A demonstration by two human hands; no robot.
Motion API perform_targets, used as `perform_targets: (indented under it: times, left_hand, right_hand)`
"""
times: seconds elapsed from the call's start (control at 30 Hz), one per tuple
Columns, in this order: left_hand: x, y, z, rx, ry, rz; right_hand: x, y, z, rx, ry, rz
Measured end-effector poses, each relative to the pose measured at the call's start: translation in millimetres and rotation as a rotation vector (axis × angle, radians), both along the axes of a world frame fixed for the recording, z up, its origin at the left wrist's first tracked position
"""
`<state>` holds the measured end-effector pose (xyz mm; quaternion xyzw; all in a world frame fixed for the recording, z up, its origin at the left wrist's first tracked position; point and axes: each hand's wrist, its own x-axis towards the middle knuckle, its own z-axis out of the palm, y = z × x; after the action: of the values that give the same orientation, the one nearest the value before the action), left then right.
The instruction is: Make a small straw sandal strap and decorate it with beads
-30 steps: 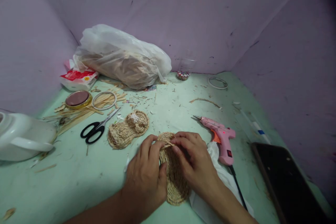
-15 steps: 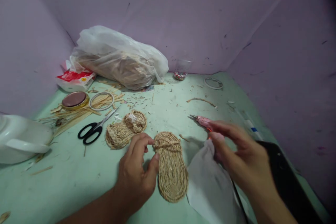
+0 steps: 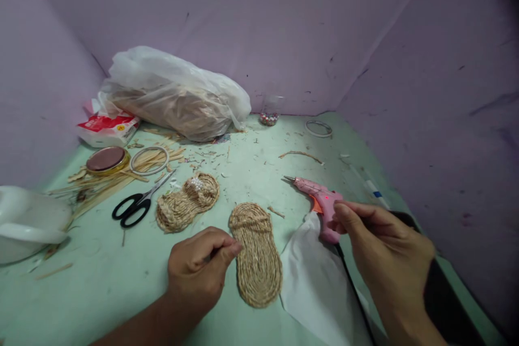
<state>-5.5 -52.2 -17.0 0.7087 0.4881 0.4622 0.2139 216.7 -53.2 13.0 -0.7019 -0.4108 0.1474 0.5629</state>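
A small woven straw slipper, with a band across its upper end, lies flat in the middle of the table. Just left of it is my left hand, its fingers curled and the thumb pressed against the index finger; whatever is in that pinch cannot be made out. A pink glue gun with an orange trigger and a red light lies on its side to the right. My right hand is beside its handle, thumb and fingertips together; anything between them is hidden. Part of the gun's grip overlaps a white cloth.
Left of centre lie a second straw slipper with white beads and black-handled scissors. Behind are straw strips, a round tin, tape rings, a stuffed plastic bag and a cup of beads. A white jug stands far left.
My right hand has let go of the glue gun and drawn back to the right, fingers now pinched. My left hand has moved off the slipper's upper edge and its fingers have closed.
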Motion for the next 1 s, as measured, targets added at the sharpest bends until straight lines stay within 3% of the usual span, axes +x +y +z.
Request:
perform_targets:
  times: [0.13,0.33,0.4,0.5,0.6,0.7,0.83,0.93,1.0]
  left_hand:
    - [-1,-4,1.7,-0.047,0.035,-0.058]
    - [0,-11,2.1,-0.087,-0.021,-0.192]
    - [0,-14,5.8,-0.078,-0.054,-0.2]
    - [1,-20,16.5,-0.14,-0.179,-0.179]
    - [4,-23,28.0,-0.307,-0.302,-0.325]
    - [7,-23,32.2,-0.616,-0.433,-0.486]
    - [6,-20,28.5,-0.934,-0.595,-0.51]
    - [5,-18,25.7,-0.997,-0.591,-0.531]
    - [6,-19,24.5,-0.868,-0.544,-0.525]
  right_hand:
    - [1,-1,-7.5,-0.076,-0.016,0.141]
    - [3,-4,-10.3,-0.004,-0.208,0.279]
    - [-1,-8,-4.2,0.054,-0.229,0.407]
    - [-14,-18,4.0,0.164,-0.238,0.718]
    - [-32,-30,2.0,0.11,-0.121,0.995]
    - [-45,-38,-10.7,-0.069,0.054,0.969]
    - [-47,-40,-23.4,-0.222,0.313,0.88]
    - [-43,-39,-21.2,-0.159,0.368,0.949]
    - [-40,-39,-18.8,-0.087,0.312,1.046]
